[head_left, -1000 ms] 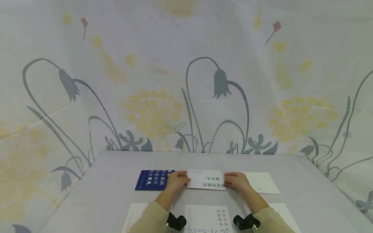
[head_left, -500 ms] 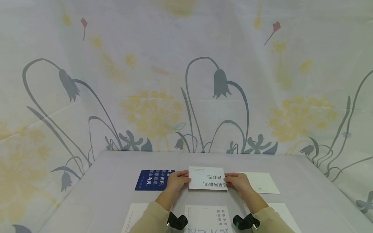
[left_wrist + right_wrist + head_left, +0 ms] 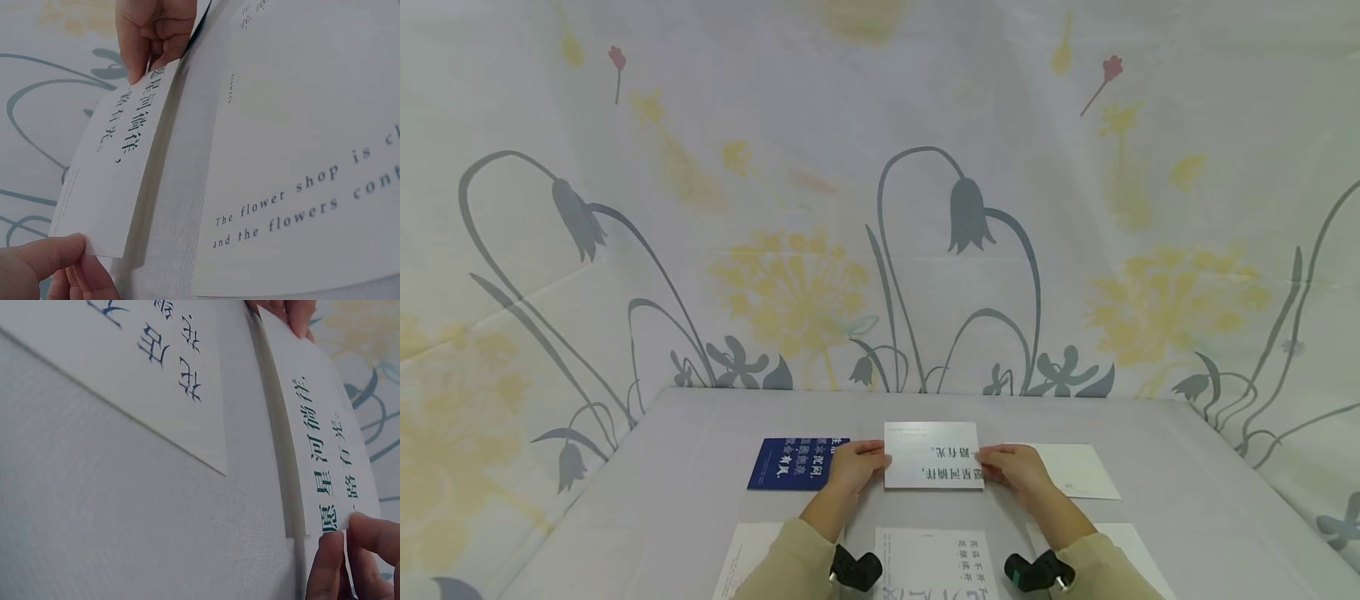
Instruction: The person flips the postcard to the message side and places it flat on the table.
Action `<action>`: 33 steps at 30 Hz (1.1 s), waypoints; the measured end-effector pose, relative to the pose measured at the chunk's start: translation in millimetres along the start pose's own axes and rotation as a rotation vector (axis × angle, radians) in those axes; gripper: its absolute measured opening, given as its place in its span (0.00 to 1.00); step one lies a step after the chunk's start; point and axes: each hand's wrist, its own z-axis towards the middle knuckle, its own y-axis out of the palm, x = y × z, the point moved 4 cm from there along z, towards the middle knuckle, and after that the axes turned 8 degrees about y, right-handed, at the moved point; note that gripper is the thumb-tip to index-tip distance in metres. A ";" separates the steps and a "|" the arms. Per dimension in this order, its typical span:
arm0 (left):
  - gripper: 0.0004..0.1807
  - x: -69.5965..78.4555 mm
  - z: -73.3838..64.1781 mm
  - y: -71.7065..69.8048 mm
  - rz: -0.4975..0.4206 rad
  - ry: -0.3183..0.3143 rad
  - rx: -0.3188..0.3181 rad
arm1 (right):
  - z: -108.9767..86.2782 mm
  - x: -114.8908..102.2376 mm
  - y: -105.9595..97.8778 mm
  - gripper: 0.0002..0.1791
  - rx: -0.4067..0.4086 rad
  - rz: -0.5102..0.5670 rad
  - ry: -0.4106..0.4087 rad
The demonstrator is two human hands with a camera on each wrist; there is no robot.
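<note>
Between both hands a white postcard [image 3: 931, 457] with dark green Chinese characters is held by its two short edges, slightly raised off the tablecloth. My left hand [image 3: 856, 467] pinches its left edge, thumb on top, as the left wrist view shows. On the other side, my right hand [image 3: 1017, 472] pinches the right edge between thumb and fingers; in the right wrist view a shadowed gap shows under the card [image 3: 319, 437]. A dark blue card [image 3: 792, 463] with white characters lies partly behind the left hand. Beyond the right hand lies a pale card [image 3: 1075, 470].
Nearer me, a white card [image 3: 931, 558] with blue-grey writing lies in the middle. Two more white cards, a left card [image 3: 747, 546] and a right card [image 3: 1123, 546], are partly covered by the sleeves. A flower-patterned cloth [image 3: 880, 208] hangs behind the table [image 3: 662, 500].
The white postcard has risen from the tablecloth, its far edge tilting up and its face turning more toward the head camera. Both hands have stayed almost in place.
</note>
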 end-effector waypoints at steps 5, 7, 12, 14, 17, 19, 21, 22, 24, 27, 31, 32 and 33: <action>0.14 -0.8 1.5 0.6 0.012 0.017 -0.013 | -1.3 -1.8 -0.5 0.16 -0.025 0.010 -0.014; 0.13 -0.8 2.0 0.4 0.015 0.031 -0.017 | -2.1 -3.2 -0.4 0.16 -0.032 0.008 -0.024; 0.12 0.7 2.3 -0.9 0.036 0.040 -0.021 | -4.2 -7.8 0.1 0.17 -0.041 -0.014 -0.068; 0.12 1.2 2.2 -1.3 0.042 0.034 -0.023 | -4.8 -9.2 0.2 0.17 -0.034 -0.017 -0.075; 0.12 3.0 1.3 -1.8 0.046 0.030 -0.027 | -5.0 -10.7 0.3 0.17 -0.028 -0.014 -0.075; 0.12 4.5 0.9 -2.0 0.044 0.039 -0.032 | -4.8 -11.6 0.3 0.17 -0.033 0.010 -0.073; 0.12 6.1 0.4 -2.2 0.039 0.043 -0.034 | -4.8 -12.5 0.5 0.17 -0.048 0.039 -0.071; 0.12 6.3 0.4 -2.2 0.034 0.044 -0.034 | -4.8 -12.9 0.6 0.17 -0.058 0.054 -0.071; 0.11 7.1 0.6 -2.2 0.018 0.046 -0.034 | -5.0 -13.6 0.8 0.17 -0.073 0.086 -0.067; 0.11 6.8 1.2 -1.7 -0.013 0.036 -0.034 | -5.9 -14.5 0.8 0.17 -0.088 0.125 -0.064; 0.12 6.4 2.1 -1.4 -0.057 0.043 -0.041 | -6.9 -14.8 0.2 0.17 -0.087 0.161 -0.063; 0.12 6.5 2.1 -1.4 -0.067 0.045 -0.044 | -6.9 -14.6 0.1 0.17 -0.085 0.164 -0.063; 0.12 6.9 1.9 -1.5 -0.075 0.048 -0.046 | -7.1 -14.4 -0.1 0.17 -0.084 0.164 -0.063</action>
